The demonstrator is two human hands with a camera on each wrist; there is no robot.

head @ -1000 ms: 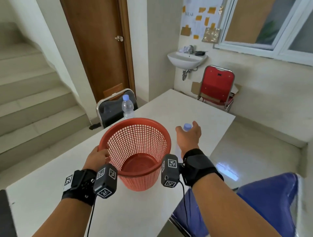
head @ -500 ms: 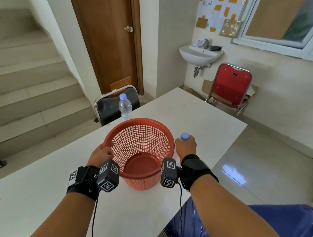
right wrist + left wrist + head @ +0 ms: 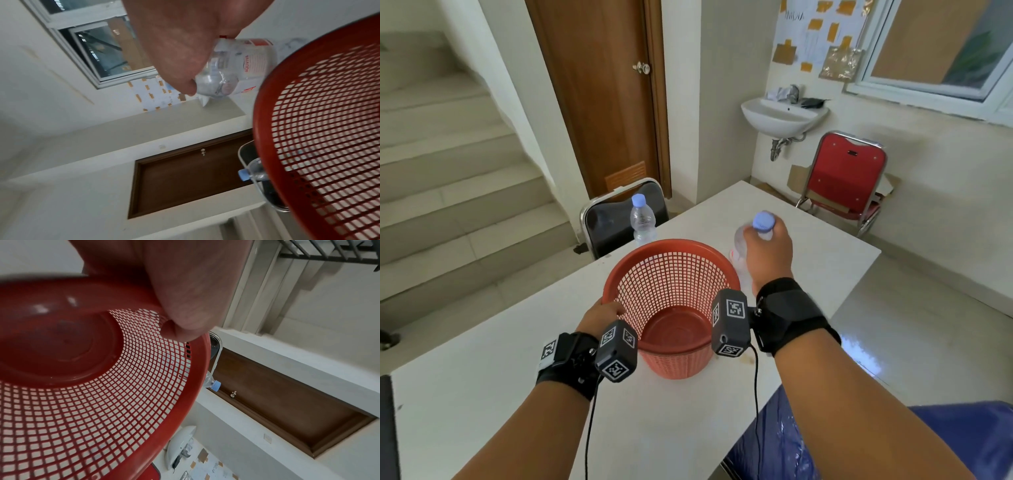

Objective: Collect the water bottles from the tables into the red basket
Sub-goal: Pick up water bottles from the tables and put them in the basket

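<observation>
A red mesh basket (image 3: pixel 671 270) stands empty on the white table (image 3: pixel 482 394). My left hand (image 3: pixel 602 313) grips its near left rim (image 3: pixel 123 293), thumb inside the rim. My right hand (image 3: pixel 768 251) holds a clear water bottle (image 3: pixel 743 240) with a blue cap (image 3: pixel 763 221) by its upper part, lifted just right of the basket rim; its white and red label (image 3: pixel 248 61) shows in the right wrist view. A second bottle (image 3: pixel 642 219) with a blue cap stands upright on the table behind the basket, also seen as the far bottle (image 3: pixel 211 382) (image 3: pixel 254 170).
A black chair (image 3: pixel 616 219) stands at the table's far side, a red chair (image 3: pixel 849 174) by the wall under a sink (image 3: pixel 784 116). A blue chair (image 3: pixel 859 445) is at my near right. Stairs (image 3: pixel 448 171) rise at the left beside a wooden door (image 3: pixel 599 96).
My right hand has lifted the bottle off the table, higher beside the basket rim. The left hand keeps its hold on the rim. The head view has tilted up slightly.
</observation>
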